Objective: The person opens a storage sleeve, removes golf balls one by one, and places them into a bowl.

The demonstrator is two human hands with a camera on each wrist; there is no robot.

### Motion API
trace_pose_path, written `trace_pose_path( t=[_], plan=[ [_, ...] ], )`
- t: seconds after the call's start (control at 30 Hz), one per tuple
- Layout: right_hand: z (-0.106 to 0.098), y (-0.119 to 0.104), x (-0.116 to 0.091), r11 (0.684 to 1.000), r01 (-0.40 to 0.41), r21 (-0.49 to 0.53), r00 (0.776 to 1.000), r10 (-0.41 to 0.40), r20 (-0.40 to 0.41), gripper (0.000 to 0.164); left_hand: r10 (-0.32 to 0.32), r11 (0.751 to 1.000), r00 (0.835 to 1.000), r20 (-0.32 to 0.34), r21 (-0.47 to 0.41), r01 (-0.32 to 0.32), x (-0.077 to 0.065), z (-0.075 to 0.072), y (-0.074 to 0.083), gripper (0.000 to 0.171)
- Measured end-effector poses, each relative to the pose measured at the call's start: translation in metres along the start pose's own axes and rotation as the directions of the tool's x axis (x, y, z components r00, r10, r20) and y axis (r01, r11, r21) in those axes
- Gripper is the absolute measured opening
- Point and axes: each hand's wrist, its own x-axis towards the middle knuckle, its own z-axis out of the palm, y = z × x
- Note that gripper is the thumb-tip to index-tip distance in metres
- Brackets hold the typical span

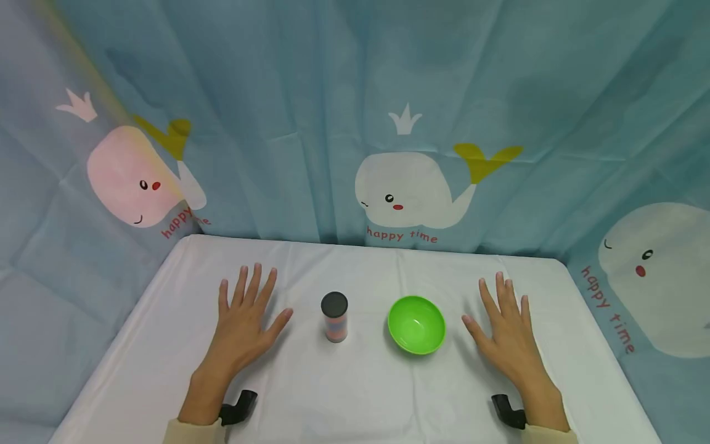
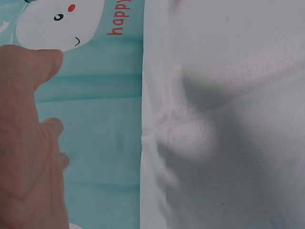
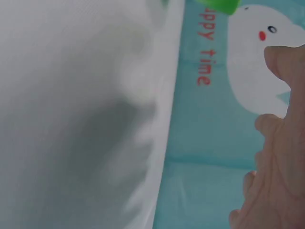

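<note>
Between the two hands in the head view stand a small clear jar with a black lid and a bright green bowl. Pinkish and bluish contents show through the jar's side. My left hand, fingers spread and straight, is held to the left of the jar, thumb pointing toward it. To the right of the bowl is my right hand, also spread, with its thumb nearest the rim. Both hands hold nothing. In the right wrist view a piece of the green bowl shows at the top edge.
A white cloth covers the table. Behind it and at both sides hang blue-green curtains printed with whales and "happy time". A black curved piece sits at the left wrist, and a similar black piece at the right.
</note>
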Motion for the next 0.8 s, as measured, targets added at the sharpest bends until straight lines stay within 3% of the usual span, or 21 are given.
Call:
trace_pose_path(
  t=[0.2,0.37,0.6,0.8],
  plan=[
    [0.001,-0.023,0.008,0.988,0.041,0.148,0.999,-0.044,0.02,0.075,0.069,0.997,0.995,-0.07,-0.011,-0.07,0.001,-0.002,0.004,0.083],
    [-0.004,-0.04,0.006,0.977,0.056,0.208,0.997,-0.065,0.035,0.073,0.156,0.985,0.981,-0.117,-0.062,-0.164,0.002,0.0,0.017,0.072],
    [-0.009,-0.062,0.011,0.957,0.084,0.278,0.995,-0.093,0.019,0.072,0.208,0.961,0.976,-0.056,-0.175,-0.215,0.003,0.002,0.034,0.081],
    [-0.013,-0.083,0.015,0.948,0.073,0.31,0.995,-0.09,0.043,0.068,0.18,0.927,0.984,0.018,-0.336,-0.163,0.005,0.017,0.049,0.085]
  ],
)
